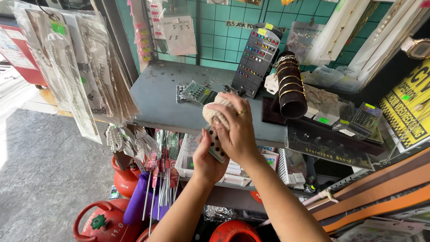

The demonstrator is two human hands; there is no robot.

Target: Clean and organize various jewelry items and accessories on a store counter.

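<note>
My left hand (207,160) holds a small grey display card of stud earrings (217,145) upright from below. My right hand (236,130), with a gold ring on one finger, grips a cream cloth (214,111) and presses it against the top of that card. Both hands are in front of the grey shelf (156,96), near its front edge. Just behind them on the shelf lie two more stud earring cards (195,92).
A black stand of coloured studs (256,56) and a dark velvet roll with gold bangles (290,85) stand on the shelf. Bagged necklaces (76,67) hang at left. A white basket (188,159) sits below the shelf; red gas cylinders (105,222) stand on the floor.
</note>
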